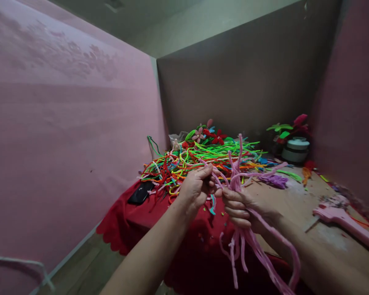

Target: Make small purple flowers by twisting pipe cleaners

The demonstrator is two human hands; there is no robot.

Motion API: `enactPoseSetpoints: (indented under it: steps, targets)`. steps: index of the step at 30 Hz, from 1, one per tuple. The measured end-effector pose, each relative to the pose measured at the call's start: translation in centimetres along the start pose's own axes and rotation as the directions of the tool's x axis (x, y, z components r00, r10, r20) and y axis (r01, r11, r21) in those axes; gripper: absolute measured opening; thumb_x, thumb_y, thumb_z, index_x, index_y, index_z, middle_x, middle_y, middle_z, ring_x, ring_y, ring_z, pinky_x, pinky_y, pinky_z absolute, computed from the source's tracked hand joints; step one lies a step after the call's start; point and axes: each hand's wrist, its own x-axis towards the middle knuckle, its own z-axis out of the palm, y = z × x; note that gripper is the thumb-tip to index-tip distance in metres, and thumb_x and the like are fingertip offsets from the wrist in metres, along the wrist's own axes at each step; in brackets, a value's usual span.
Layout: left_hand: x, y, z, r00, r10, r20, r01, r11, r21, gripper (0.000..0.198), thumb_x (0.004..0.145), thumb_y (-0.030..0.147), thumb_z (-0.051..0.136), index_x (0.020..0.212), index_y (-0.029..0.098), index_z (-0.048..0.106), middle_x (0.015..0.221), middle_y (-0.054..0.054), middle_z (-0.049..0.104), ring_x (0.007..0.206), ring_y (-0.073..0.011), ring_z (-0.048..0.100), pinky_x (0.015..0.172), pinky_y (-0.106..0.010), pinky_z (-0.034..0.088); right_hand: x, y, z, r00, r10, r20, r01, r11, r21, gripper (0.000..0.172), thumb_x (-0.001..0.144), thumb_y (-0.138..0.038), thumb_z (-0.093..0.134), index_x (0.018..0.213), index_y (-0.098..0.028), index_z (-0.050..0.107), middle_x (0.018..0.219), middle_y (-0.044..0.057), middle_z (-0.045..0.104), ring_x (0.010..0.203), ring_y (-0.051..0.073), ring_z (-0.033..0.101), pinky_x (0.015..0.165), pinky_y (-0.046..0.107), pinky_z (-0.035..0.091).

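My right hand (237,207) is wrapped round the middle of a bundle of pink pipe cleaners (235,176). Their ends fan out above the fist and hang down below it, several of them bent. Just to the left, my left hand (198,186) is closed, its thumb and fingers pinching one pink pipe cleaner that runs out of the bundle. The two hands nearly touch over the front of the table. Behind them lies a large heap of loose pipe cleaners (184,164) in green, red, orange, yellow and white.
Pipe-cleaner flowers (213,135) rest behind the heap. A black phone (140,192) lies at the left on the red tablecloth (126,221). To the right are a purple bunch (273,180), a lidded jar (295,150) and a pink glue gun (347,219). Pink walls flank the table.
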Motion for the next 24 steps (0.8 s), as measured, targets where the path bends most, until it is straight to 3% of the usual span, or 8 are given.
enactPoseSetpoints:
  steps: [4, 7, 9, 14, 19, 24]
  targets:
    - [-0.4, -0.1, -0.8, 0.997, 0.058, 0.058, -0.071, 0.962, 0.263, 0.037, 0.064, 0.047, 0.069, 0.074, 0.011, 0.063, 0.054, 0.003, 0.050, 0.046, -0.0061, 0.044, 0.046, -0.019, 0.033, 0.6, 0.1, 0.0, 0.999, 0.025, -0.044, -0.024, 1.000, 0.016, 0.024, 0.068, -0.031, 0.072, 0.072, -0.016, 0.054, 0.042, -0.012, 0.021, 0.036, 0.002, 0.009, 0.032, 0.017, 0.009]
    - [-0.9, -0.5, -0.9, 0.988, -0.003, 0.157, -0.078, 0.860, 0.504, 0.032, 0.064, 0.041, 0.070, 0.074, 0.011, 0.063, 0.062, 0.001, 0.055, 0.056, -0.0078, 0.047, 0.055, -0.021, 0.035, 1.1, 0.2, 0.1, 0.994, 0.023, -0.107, -0.019, 0.999, 0.034, 0.035, 0.062, -0.030, 0.075, 0.062, -0.019, 0.042, 0.043, -0.011, 0.022, 0.036, 0.002, 0.012, 0.033, 0.017, 0.010]
    - [-1.0, -0.7, -0.7, 0.984, -0.024, 0.177, -0.084, 0.812, 0.578, 0.027, 0.065, 0.037, 0.069, 0.071, 0.011, 0.063, 0.064, 0.001, 0.055, 0.060, -0.0085, 0.046, 0.058, -0.021, 0.035, 1.3, 0.3, 0.4, 0.986, 0.004, -0.165, 0.000, 1.000, 0.022, 0.037, 0.062, -0.030, 0.075, 0.062, -0.020, 0.039, 0.043, -0.011, 0.024, 0.036, 0.002, 0.014, 0.034, 0.017, 0.012]
    - [-0.6, -1.3, -0.3, 0.977, 0.023, 0.212, -0.120, 0.881, 0.457, 0.025, 0.065, 0.036, 0.067, 0.068, 0.012, 0.060, 0.063, 0.001, 0.053, 0.059, -0.0085, 0.045, 0.057, -0.021, 0.035, 1.6, 0.6, 0.8, 0.979, 0.077, -0.190, -0.092, 0.993, -0.069, 0.030, 0.069, -0.022, 0.065, 0.059, -0.019, 0.036, 0.041, -0.010, 0.032, 0.034, 0.003, 0.021, 0.032, 0.016, 0.018]
    - [-0.2, -2.0, -0.7, 0.988, 0.145, 0.043, -0.151, 0.946, 0.287, 0.028, 0.068, 0.040, 0.066, 0.068, 0.013, 0.057, 0.062, 0.002, 0.052, 0.055, -0.0072, 0.044, 0.053, -0.020, 0.036, 2.1, 0.9, 0.3, 0.993, 0.076, -0.085, -0.074, 0.997, 0.031, 0.025, 0.073, -0.024, 0.066, 0.062, -0.016, 0.045, 0.043, -0.009, 0.036, 0.034, 0.002, 0.028, 0.033, 0.015, 0.025]
    - [-0.2, -1.4, -1.4, 0.984, 0.178, 0.001, -0.162, 0.891, 0.423, 0.031, 0.071, 0.044, 0.062, 0.068, 0.013, 0.057, 0.057, 0.001, 0.053, 0.047, -0.0064, 0.045, 0.045, -0.018, 0.034, 2.3, 0.9, 0.0, 0.995, 0.030, -0.091, -0.027, 0.999, 0.027, 0.015, 0.073, -0.022, 0.066, 0.072, -0.014, 0.053, 0.046, -0.007, 0.043, 0.037, 0.005, 0.039, 0.039, 0.018, 0.038]
